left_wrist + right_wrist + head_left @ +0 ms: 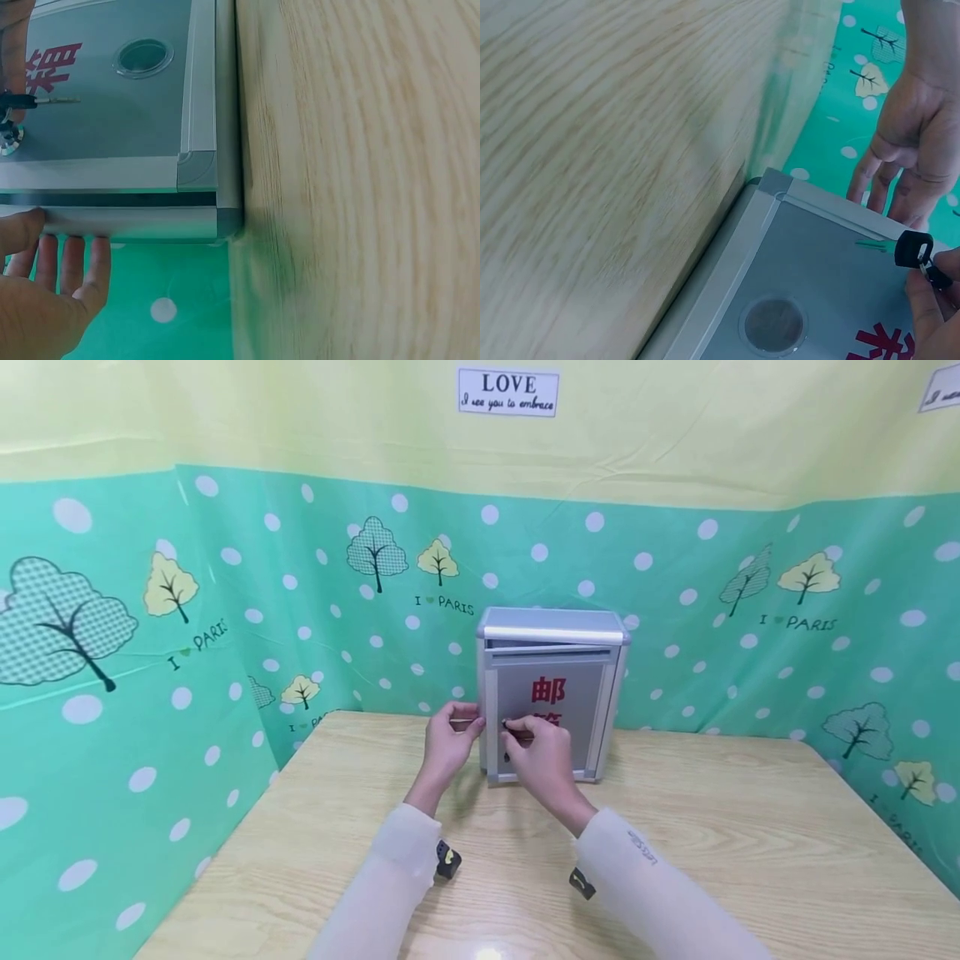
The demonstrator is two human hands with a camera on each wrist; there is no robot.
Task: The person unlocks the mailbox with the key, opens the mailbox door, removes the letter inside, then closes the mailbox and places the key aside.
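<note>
A grey metal mailbox [585, 710] with red characters on its front stands upright on the table. My left hand [447, 743] holds its left side, thumb on the near edge and fingers behind, as the left wrist view shows. At the front door's left part, my right hand [546, 764] pinches a small black-headed key [937, 277] at the lock [10, 141]. A second key [912, 249] with a black head dangles from the same ring. Between the door frame [90, 174] and the box's side runs a dark gap, so the door sits slightly ajar.
The mailbox stands near the back of the wood-grain table [712, 827], close to a green and yellow printed curtain [645, 610]. A round clear window [774, 325] is set low in the door. Black straps [447, 860] show at the wrists.
</note>
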